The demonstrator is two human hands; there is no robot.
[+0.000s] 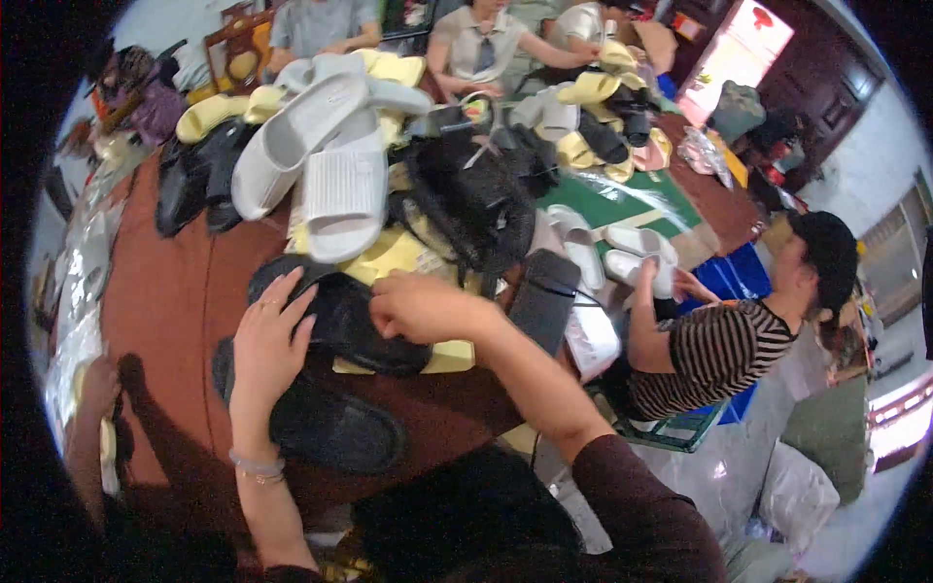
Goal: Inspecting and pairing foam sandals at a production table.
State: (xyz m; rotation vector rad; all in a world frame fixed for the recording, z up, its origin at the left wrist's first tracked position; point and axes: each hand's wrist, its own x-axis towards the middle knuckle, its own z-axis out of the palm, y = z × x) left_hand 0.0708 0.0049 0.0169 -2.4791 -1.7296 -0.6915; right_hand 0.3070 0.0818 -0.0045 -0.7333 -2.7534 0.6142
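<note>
On the brown tabletop before me lies a black slipper (352, 325), its toe end toward the right. My left hand (266, 352) rests over its left end with the fingers stretched out and apart. My right hand (426, 306) is closed, its bent fingers pressed to the slipper's upper; the fingertips are partly hidden. Nearer to me sits a second black slipper (335, 428), touched by neither hand. Yellow sheets or slippers (452, 357) show beneath the first slipper. Just beyond my hands rises a pile topped by pale grey slippers (345, 185).
Black plastic bags (471, 194) bulge behind my right hand. A co-worker in a striped shirt (724, 355) handles white slippers (637, 257) at the right. Across the table other people sit near more slippers (607, 121). Another person's hand (95, 398) is at the left edge.
</note>
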